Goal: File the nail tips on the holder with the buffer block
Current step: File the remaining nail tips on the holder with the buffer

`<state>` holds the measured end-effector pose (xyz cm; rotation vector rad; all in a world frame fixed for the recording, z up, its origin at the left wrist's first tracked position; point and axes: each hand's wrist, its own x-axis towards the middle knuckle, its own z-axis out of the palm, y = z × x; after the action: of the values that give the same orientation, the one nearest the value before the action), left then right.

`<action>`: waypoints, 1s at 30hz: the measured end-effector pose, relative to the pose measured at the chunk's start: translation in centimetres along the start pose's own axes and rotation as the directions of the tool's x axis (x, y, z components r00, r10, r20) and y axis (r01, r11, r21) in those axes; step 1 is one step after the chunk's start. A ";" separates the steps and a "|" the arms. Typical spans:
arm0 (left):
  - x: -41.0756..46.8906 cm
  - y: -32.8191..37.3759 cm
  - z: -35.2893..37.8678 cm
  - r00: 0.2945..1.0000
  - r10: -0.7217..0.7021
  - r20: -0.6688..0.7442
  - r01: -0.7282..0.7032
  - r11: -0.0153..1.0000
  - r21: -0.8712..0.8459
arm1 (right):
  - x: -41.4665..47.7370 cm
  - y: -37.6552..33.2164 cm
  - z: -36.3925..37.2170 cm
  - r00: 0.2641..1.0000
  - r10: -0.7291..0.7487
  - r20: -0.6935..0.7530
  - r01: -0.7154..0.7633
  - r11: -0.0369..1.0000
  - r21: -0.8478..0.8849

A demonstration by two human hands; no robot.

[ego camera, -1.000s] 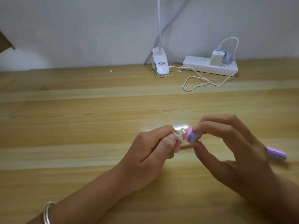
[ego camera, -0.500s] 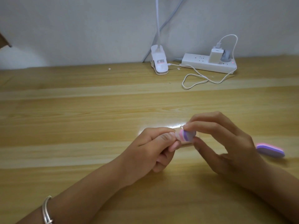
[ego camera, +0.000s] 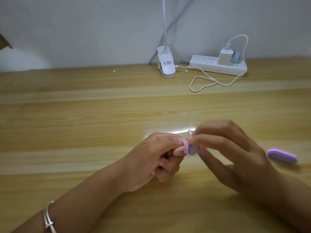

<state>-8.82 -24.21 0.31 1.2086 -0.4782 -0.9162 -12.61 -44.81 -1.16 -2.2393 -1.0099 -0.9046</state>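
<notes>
Since the frame half a second earlier, the buffer block (ego camera: 191, 148) had dropped slightly lower, closer against the left fingertips. Right hand (ego camera: 235, 153) pinched the block between thumb and forefinger at lower centre of the frame. Left hand (ego camera: 156, 158), just left of it, was curled round the holder. Holder and nail tips were largely hidden, so contact could not be confirmed. Block judged light and foam-soft with gritty faces, best gripped by its narrow edges. Nail tips judged thin and brittle. A second file (ego camera: 282, 155) lay on the tabletop (ego camera: 84, 132) at right.
</notes>
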 end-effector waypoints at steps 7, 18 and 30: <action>0.1 -0.1 0.0 1.000 -0.004 -0.030 0.004 1.000 -0.007 | 0.1 0.1 0.2 1.000 -0.007 0.019 0.006 1.000 0.019; 0.1 -0.1 0.1 0.999 0.027 -0.025 -0.027 1.000 -0.005 | 0.4 0.6 -0.5 1.000 0.011 0.007 -0.011 0.999 -0.042; 0.1 -0.2 0.3 0.996 0.046 -0.074 -0.044 0.999 0.023 | 0.2 -0.5 0.2 0.998 -0.056 0.030 0.057 0.998 -0.020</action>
<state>-9.06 -24.42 0.19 1.2423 -0.4542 -0.8264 -12.81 -44.31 -1.07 -2.2580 -1.0873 -0.9127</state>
